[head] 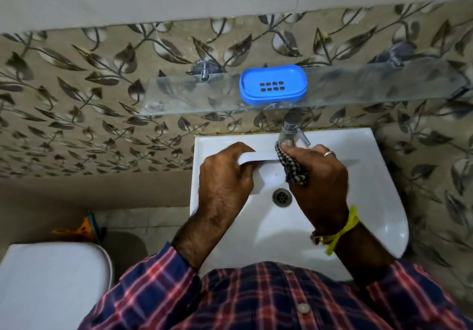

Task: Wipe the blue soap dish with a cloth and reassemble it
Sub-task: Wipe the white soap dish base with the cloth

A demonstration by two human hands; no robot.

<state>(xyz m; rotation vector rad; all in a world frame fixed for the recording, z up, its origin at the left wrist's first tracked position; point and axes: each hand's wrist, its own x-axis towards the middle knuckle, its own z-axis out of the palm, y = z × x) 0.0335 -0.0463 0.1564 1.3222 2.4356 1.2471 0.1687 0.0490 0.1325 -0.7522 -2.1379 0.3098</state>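
The blue soap dish (273, 84) stands in one piece on the glass shelf (179, 94) above the sink, its slotted tray seated on top and no soap in it. Neither hand touches it; both are lower down, over the basin. My right hand (320, 176) is closed around a bunched black-and-white checked cloth (294, 168), which pokes out by the thumb just below the tap (291, 130). My left hand (225, 176) lies on the left side of the white sink (371, 176), thumb above and fingers curled under its inner rim.
The metal drain (281, 196) sits between my hands. The shelf hangs on two chrome brackets against the leaf-patterned tiles. A white toilet lid (51, 278) is at the lower left, with an orange and blue item (82, 230) on the floor behind it.
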